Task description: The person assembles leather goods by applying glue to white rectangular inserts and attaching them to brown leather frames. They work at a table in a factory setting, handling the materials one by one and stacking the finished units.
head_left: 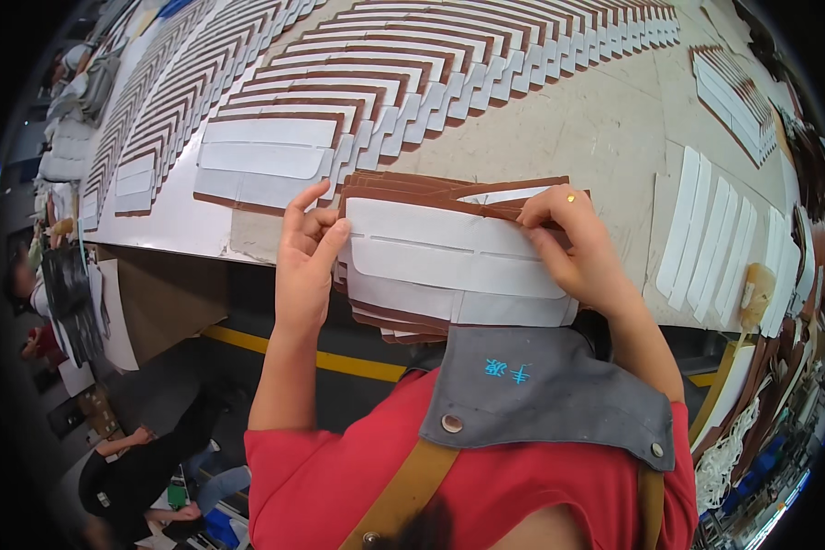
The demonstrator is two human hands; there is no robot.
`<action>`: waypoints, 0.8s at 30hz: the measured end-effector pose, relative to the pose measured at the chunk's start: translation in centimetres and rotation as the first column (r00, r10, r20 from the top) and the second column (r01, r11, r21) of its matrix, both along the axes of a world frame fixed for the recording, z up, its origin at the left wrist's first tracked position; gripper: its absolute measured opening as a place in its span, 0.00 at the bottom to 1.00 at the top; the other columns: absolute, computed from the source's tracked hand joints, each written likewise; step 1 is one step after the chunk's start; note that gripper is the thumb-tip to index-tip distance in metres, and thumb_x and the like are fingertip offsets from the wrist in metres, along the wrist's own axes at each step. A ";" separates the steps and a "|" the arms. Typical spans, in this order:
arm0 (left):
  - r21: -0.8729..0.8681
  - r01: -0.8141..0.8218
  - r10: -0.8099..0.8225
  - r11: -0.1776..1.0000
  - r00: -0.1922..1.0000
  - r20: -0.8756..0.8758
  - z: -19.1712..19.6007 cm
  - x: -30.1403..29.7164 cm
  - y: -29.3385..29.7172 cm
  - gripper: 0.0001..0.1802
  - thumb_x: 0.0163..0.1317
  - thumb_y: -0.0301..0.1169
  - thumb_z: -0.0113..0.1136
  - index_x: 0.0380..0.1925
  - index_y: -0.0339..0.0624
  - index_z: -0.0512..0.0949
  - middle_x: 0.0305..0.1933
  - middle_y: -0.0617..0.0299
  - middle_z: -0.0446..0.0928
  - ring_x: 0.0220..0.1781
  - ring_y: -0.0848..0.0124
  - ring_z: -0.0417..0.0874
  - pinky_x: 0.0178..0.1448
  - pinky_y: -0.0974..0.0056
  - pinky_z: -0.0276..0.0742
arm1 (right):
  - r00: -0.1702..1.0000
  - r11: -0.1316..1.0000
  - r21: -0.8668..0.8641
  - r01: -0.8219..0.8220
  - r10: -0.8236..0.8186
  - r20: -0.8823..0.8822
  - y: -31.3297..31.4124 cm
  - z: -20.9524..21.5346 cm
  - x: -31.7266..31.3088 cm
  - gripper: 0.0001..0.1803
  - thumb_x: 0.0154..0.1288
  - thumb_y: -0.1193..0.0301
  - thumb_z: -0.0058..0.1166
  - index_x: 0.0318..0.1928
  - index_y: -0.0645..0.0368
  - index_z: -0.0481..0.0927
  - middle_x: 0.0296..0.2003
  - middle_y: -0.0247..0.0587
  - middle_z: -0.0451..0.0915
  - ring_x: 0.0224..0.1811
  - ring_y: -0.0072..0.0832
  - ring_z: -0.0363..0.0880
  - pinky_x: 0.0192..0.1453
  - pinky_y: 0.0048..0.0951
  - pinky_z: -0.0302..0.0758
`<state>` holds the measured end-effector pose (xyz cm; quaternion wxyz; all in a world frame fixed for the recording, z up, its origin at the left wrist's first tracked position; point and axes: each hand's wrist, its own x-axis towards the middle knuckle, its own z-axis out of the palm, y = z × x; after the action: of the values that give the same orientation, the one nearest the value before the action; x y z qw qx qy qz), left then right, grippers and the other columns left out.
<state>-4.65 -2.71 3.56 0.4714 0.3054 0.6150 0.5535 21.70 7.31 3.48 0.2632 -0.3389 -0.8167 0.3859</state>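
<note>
A stack of flat brown leather-like panels faced with white sheet rests at the table's near edge, just in front of my body. My left hand grips the left edge of the stack, thumb on the white front face and fingers curled at the side. At the upper right corner my right hand pinches the top edge of the front panel, thumb and forefinger together. Brown edges of further panels show behind the front one, and one near the right hand lies askew. My right fingertips partly cover that corner.
Long overlapping rows of similar white-faced panels spread over the table. To the right lie white strips, another fanned bundle and a yellowish block. Another person sits at the lower left beyond a yellow floor line.
</note>
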 end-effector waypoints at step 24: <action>0.040 0.005 0.005 0.999 0.971 -0.239 -1.5 1.1 1.1 0.21 0.61 0.20 0.52 0.55 0.39 0.67 0.27 0.71 0.67 0.32 0.83 0.66 0.43 0.77 0.61 | 0.895 0.976 0.216 -0.019 -0.080 0.439 -6.3 -1.7 2.9 0.30 0.64 0.62 0.47 0.62 0.64 0.61 0.66 0.46 0.56 0.70 0.38 0.51 0.71 0.40 0.50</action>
<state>-3.58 -1.58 2.03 0.3875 0.3792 0.6560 0.5250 24.59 0.97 1.77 0.1103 -0.4006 -0.8866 0.2034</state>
